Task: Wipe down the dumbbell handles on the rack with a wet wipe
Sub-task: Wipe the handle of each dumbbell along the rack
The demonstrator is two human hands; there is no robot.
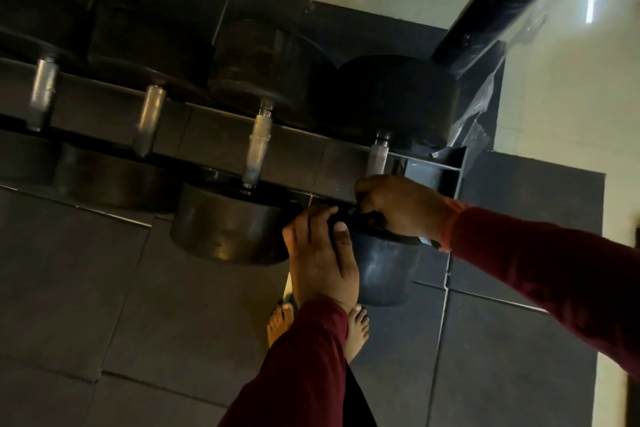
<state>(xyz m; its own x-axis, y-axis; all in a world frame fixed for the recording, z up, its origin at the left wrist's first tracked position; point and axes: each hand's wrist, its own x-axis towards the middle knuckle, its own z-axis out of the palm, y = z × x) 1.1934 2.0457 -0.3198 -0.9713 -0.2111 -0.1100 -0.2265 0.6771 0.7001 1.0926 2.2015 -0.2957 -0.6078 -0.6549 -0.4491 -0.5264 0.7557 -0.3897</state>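
Note:
Several black dumbbells with knurled silver handles lie across the rack [433,180]. The rightmost handle [377,158] shows only its upper part; my right hand [398,208] is curled just below it, over the near head [381,270]. My left hand [320,253] lies on that head's left side, with thumb and fingertips pinched against my right fingers. A thin dark item [346,218] sits between both hands; I cannot tell what it is. The neighbouring handle [258,149] stands free to the left. No wipe shows clearly.
Two more handles [149,121] [41,94] lie further left. A black rack post [491,7] wrapped in plastic film rises at the upper right. Dark rubber floor tiles [104,288] lie below, with my bare feet [356,326] near the rack.

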